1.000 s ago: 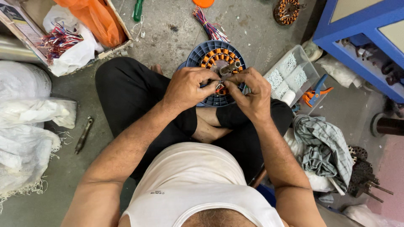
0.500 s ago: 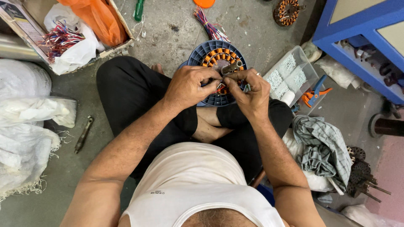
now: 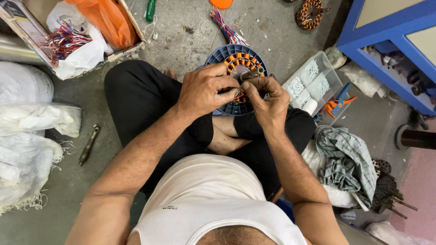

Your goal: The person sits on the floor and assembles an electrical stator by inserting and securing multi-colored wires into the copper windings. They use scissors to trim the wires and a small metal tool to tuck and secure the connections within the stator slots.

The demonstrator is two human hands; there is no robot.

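Note:
I sit cross-legged on the floor with a round stator (image 3: 221, 55) on my lap; it has a blue plastic frame and orange copper coils. Both hands meet over its near edge. My left hand (image 3: 204, 93) pinches thin wire ends at the coils. My right hand (image 3: 269, 102) grips a small grey metal tool (image 3: 252, 73) whose tip points toward the left fingers. The hands hide the near half of the stator and the spot where the wires meet.
Cardboard box (image 3: 129, 27) with orange bag and coloured wires at top left. Green screwdriver (image 3: 150, 10), wire bundle (image 3: 227, 29), second stator (image 3: 310, 13) beyond. Clear compartment box (image 3: 313, 81), blue-orange pliers (image 3: 338, 103), checked cloth (image 3: 345, 159), blue cabinet (image 3: 386, 31) right. White sacks (image 3: 22, 136), dark tool (image 3: 88, 145) left.
Both hands stay over the stator's near edge. Only the fingers and the metal tool have shifted slightly.

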